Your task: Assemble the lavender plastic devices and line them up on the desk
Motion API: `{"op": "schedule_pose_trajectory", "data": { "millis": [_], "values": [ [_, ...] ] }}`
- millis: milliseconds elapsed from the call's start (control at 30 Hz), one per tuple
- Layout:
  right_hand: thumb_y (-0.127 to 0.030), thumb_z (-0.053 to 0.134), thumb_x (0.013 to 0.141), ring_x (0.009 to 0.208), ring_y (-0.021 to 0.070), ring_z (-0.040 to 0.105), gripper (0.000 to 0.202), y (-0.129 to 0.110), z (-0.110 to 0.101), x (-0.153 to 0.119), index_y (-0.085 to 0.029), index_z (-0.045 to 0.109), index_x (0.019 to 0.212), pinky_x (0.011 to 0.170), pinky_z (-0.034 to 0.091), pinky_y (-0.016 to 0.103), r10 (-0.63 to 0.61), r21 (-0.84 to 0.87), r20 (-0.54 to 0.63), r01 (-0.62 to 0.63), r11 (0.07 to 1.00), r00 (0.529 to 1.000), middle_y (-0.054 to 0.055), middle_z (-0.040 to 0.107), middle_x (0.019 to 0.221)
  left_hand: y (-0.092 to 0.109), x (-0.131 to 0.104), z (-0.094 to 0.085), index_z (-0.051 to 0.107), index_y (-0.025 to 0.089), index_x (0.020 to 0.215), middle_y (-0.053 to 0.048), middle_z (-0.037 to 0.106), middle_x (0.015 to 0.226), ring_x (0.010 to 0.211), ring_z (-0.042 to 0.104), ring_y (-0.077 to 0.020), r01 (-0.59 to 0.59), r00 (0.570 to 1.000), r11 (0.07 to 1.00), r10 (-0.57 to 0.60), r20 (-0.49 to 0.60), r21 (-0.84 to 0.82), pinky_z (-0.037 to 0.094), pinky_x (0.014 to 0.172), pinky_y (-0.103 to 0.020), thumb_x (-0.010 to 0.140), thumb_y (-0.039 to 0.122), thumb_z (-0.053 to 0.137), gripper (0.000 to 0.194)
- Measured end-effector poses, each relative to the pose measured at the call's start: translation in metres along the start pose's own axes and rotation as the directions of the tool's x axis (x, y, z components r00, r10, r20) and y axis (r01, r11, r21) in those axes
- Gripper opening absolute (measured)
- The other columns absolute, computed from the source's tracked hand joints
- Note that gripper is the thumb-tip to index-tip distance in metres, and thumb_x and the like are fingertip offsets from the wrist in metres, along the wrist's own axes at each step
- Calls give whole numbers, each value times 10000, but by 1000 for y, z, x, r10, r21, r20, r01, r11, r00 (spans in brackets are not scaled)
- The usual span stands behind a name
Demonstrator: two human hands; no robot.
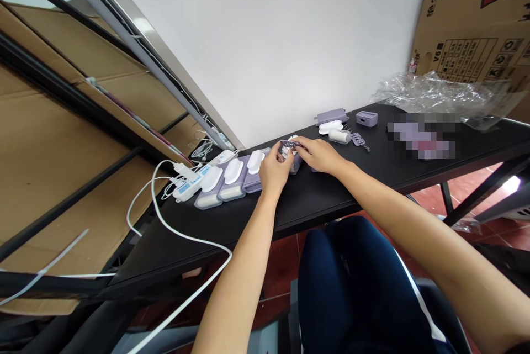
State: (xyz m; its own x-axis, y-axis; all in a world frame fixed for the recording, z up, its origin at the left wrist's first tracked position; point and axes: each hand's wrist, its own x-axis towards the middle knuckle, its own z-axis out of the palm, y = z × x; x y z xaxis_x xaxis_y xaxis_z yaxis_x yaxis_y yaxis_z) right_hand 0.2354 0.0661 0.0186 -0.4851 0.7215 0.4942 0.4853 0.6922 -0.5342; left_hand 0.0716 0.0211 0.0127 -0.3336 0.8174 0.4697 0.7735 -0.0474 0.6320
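Both hands meet over the desk around a small dark purple slotted piece (pixel 290 144). My left hand (pixel 273 167) pinches its left end with the thumb and fingers. From the right, my right hand (pixel 321 154) grips the other end, fingertips bent over it. Beneath them a purple case (pixel 295 164) with white parts is partly hidden by the fingers. Left of my left hand stands a row of purple cases, each topped by a white oval piece (pixel 234 172); the nearest case (pixel 252 180) is close to my left hand.
A power strip (pixel 192 183) with plugs and a white cable (pixel 194 239) lies at the left. Beyond my right hand are a white roller (pixel 339 136), a purple chain-like piece (pixel 359 141) and a purple box (pixel 366 118). Clear plastic wrap (pixel 439 97) lies at the right, before a carton (pixel 476 33).
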Motion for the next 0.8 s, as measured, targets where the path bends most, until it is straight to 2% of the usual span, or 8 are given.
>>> {"op": "schedule_pose_trajectory", "data": {
  "millis": [133, 467, 800],
  "values": [
    [-311, 453, 1020, 984, 245, 701, 380, -2, -3, -1, -290, 630, 1356, 778, 432, 282, 4, -80, 23, -2, 997, 1000, 38, 769, 1142, 3, -1, -1, 696, 252, 1279, 25, 606, 730, 726, 575, -150, 18, 1000, 999, -18, 7, 33, 349, 651, -267, 872, 448, 647, 455],
    [-320, 425, 1053, 1011, 242, 696, 359, -2, -4, -1, -273, 626, 1347, 771, 409, 279, 2, -135, 55, 6, 991, 999, 48, 760, 1173, 5, -1, -2, 698, 260, 1284, 25, 617, 736, 730, 585, -149, 26, 999, 998, -27, 18, 55, 354, 649, -270, 877, 451, 653, 452],
    [-296, 459, 1037, 905, 241, 705, 241, 1, 1, 2, -206, 662, 1131, 711, 364, 280, 19, -132, -41, -25, 991, 999, 68, 772, 989, 8, -5, -3, 702, 241, 1262, 13, 637, 752, 741, 603, -158, -31, 1000, 996, 31, 4, 89, 350, 642, -270, 880, 436, 662, 430]
  ]
}}
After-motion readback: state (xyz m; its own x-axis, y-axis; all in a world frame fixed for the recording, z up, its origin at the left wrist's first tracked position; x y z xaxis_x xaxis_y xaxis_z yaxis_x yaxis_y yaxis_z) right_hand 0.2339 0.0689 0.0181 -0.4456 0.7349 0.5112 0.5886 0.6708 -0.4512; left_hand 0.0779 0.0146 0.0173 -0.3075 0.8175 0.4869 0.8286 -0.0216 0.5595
